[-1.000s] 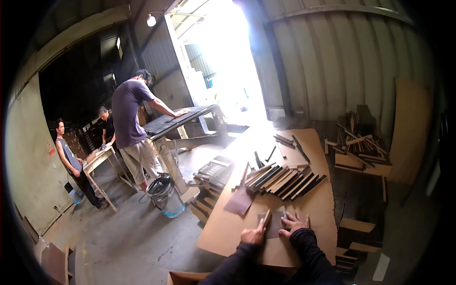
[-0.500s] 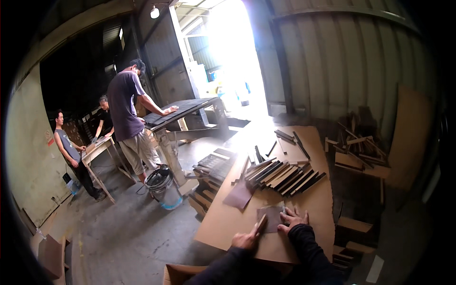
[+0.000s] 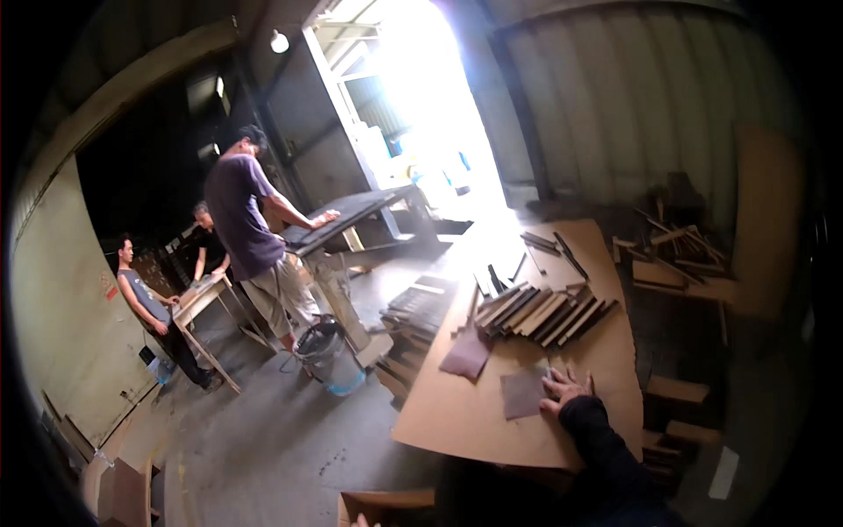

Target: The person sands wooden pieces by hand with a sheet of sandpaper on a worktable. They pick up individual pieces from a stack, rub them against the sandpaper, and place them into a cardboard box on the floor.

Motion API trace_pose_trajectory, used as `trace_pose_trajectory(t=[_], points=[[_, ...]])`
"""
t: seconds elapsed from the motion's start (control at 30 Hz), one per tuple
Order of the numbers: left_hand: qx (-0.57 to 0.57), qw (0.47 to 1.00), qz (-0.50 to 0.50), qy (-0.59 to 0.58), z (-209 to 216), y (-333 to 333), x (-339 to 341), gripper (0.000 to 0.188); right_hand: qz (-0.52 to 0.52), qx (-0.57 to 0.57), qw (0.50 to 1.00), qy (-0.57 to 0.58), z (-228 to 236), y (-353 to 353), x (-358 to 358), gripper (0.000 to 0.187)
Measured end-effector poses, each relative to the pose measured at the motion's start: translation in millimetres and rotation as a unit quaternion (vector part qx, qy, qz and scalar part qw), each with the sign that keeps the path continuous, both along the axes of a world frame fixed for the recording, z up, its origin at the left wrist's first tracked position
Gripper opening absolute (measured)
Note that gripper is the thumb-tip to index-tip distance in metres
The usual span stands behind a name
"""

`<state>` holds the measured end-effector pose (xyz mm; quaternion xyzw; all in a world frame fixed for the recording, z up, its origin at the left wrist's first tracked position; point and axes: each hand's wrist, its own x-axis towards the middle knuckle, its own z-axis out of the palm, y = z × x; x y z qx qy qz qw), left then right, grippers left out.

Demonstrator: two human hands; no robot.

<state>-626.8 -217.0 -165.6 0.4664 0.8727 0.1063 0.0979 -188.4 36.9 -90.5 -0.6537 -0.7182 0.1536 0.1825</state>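
My right hand [image 3: 568, 390] rests on a worktable covered in brown cardboard [image 3: 474, 430], its fingers spread over the right edge of a dark brown square sheet [image 3: 522, 395] that looks like sandpaper. At the lower edge of the picture, only a bit of my left hand [image 3: 362, 521] shows, by an open cardboard box [image 3: 386, 501]; its grip is hidden. Beyond the sheet lies a row of narrow wooden strips [image 3: 549, 314], some with black faces, some bare. A second brown sheet [image 3: 466, 353] lies left of them.
Loose wood offcuts [image 3: 676, 250] are heaped by the wall at the right. Left of the table stand stacked dark boards [image 3: 417, 307] and a bucket [image 3: 332, 356]. A person [image 3: 241, 211] leans over a black-topped bench [image 3: 356, 215]; two others stand at a wooden table [image 3: 200, 299].
My left hand has left the sheet, where it held a wooden strip, and dropped to the box at the lower edge. My right hand stays on the sheet. The view has shifted a little.
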Motion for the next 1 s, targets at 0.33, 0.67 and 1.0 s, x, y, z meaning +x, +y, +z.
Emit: trace_pose_trajectory(t=[0.33,0.67,1.0], points=[[0.314,0.855,-0.41,-0.045,99,274,179,0.036,0.025,-0.025,0.999,-0.011,0,10,-4,0.057],[0.206,0.871,-0.429,0.124,71,391,348,0.065,0.01,-0.059,0.992,-0.109,-18,11,-4,0.056],[0.136,0.876,-0.435,0.155,99,419,325,0.063,0.012,-0.039,0.997,-0.069,1,8,-5,0.061]])
